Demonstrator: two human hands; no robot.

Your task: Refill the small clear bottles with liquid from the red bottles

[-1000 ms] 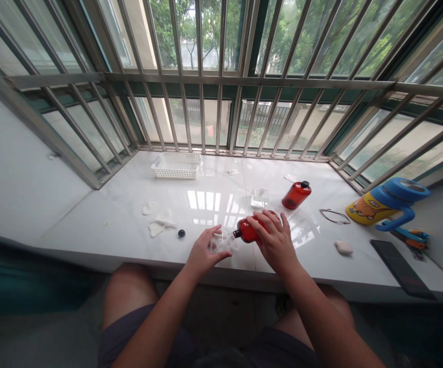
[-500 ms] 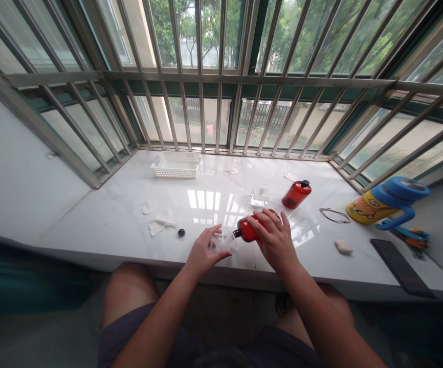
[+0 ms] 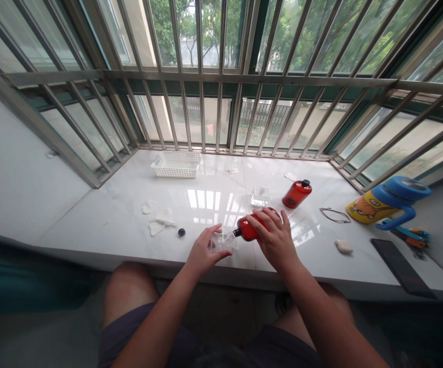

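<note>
A glossy red bottle [image 3: 247,230] with a black neck [image 3: 238,232] tilts over the tabletop [image 3: 106,220], wrapped in the right hand [image 3: 277,244]. Its mouth points at a clear container [image 3: 220,243] cupped by the widely curved left hand [image 3: 203,253].

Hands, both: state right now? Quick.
Left hand: curved around the clear container, thumb and fingers apart; whether it grips can't be told.
Right hand: closed, holding the uncapped red bottle, neck toward the container.
</note>
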